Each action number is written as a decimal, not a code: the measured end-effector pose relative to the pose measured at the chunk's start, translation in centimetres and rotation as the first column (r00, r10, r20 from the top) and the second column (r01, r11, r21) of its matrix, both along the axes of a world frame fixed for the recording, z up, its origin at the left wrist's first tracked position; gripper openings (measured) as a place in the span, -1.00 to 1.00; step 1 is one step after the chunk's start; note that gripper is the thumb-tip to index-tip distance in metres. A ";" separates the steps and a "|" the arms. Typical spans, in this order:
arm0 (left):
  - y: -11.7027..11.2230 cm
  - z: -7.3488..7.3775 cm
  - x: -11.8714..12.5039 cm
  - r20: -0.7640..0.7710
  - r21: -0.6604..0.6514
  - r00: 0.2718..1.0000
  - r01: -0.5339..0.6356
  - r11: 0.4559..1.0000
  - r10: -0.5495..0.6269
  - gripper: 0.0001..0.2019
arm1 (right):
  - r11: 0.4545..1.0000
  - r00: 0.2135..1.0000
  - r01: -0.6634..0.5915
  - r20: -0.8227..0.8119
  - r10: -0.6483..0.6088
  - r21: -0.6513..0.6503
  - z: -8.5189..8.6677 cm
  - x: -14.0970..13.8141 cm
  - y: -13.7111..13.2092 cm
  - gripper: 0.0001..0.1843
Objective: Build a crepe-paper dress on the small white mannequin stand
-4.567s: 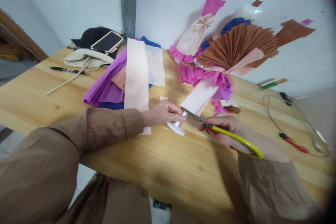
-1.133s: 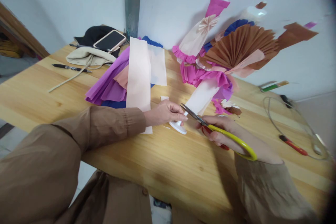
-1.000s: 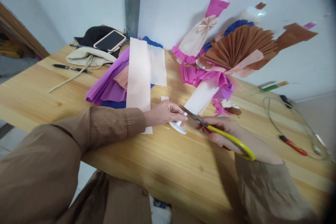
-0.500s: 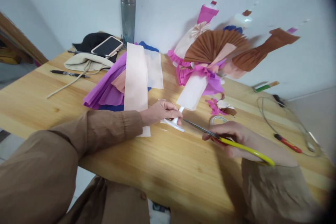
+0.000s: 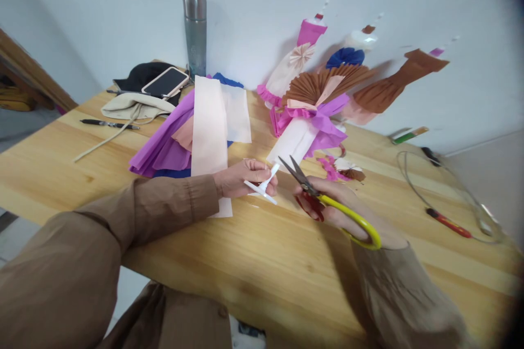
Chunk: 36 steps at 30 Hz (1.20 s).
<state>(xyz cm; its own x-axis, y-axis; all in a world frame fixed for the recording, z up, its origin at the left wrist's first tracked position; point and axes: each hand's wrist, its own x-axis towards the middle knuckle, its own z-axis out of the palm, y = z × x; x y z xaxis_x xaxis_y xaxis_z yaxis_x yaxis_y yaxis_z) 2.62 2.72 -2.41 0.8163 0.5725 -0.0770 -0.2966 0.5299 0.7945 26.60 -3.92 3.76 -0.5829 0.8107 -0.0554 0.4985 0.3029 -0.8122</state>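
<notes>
My left hand (image 5: 241, 178) pinches the white plastic stand (image 5: 262, 187) at the foot of a paper doll (image 5: 305, 114), which lies tilted away from me with a cream skirt, pink and purple ruffles and a brown fan. My right hand (image 5: 333, 204) grips yellow-handled scissors (image 5: 327, 202). Their blades are slightly apart and point up at the cream skirt, just right of the stand.
Folded crepe paper (image 5: 192, 125) in purple, cream and blue lies left of centre on the wooden table (image 5: 262, 262). A phone (image 5: 166, 82), cloth bag, pen (image 5: 108, 124) and steel bottle (image 5: 195, 27) sit at the back left. Wire (image 5: 446, 185), a red tool (image 5: 448, 222) and more paper dolls (image 5: 368, 82) are right.
The doll has been tipped further back and its stand lifted off the table. The scissors drew away to the right, then came back near the skirt's lower edge with blades apart.
</notes>
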 end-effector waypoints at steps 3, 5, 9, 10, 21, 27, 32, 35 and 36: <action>0.0 0.1 0.0 -0.004 -0.003 1.000 0.000 1.000 0.000 -0.53 | 0.996 0.995 -0.077 -0.066 0.074 -0.047 -0.1 -0.6 0.2 -0.39; 0.0 0.1 0.0 -0.006 -0.006 1.000 0.005 1.000 -0.005 -0.52 | 0.993 0.992 -0.102 -0.084 0.097 -0.061 -0.3 -0.6 0.2 -0.38; 0.0 0.2 0.1 -0.049 0.015 0.998 -0.028 0.999 0.029 -0.51 | 0.978 0.985 -0.162 -0.076 0.153 -0.135 -0.3 0.4 0.1 -0.33; 0.0 0.2 0.1 -0.065 0.026 0.997 -0.048 0.999 0.049 -0.51 | 0.979 0.987 -0.158 -0.062 0.151 -0.127 -0.2 0.7 0.1 -0.34; -0.3 0.2 0.3 -0.220 0.361 0.894 -0.297 0.884 0.390 -0.66 | 0.994 0.931 0.050 0.355 -0.082 0.098 0.3 2.7 0.8 -0.67; -0.4 0.5 0.3 -0.230 0.404 0.893 -0.275 0.872 0.388 -0.65 | 0.962 0.745 0.104 0.620 -0.244 0.254 -0.5 -0.3 0.6 -0.47; -0.7 0.7 0.4 -0.270 0.415 0.887 -0.244 0.876 0.375 -0.64 | 0.930 0.535 0.136 0.765 -0.359 0.341 -0.2 -2.6 0.0 -0.62; -0.9 0.6 0.6 -0.283 0.411 0.879 -0.251 0.876 0.384 -0.64 | 0.903 0.457 0.166 0.781 -0.426 0.396 -0.2 -3.5 -0.1 -0.62; -0.9 0.5 0.6 -0.286 0.417 0.873 -0.258 0.872 0.395 -0.64 | 0.900 0.443 0.167 0.785 -0.433 0.402 -0.2 -3.7 0.0 -0.63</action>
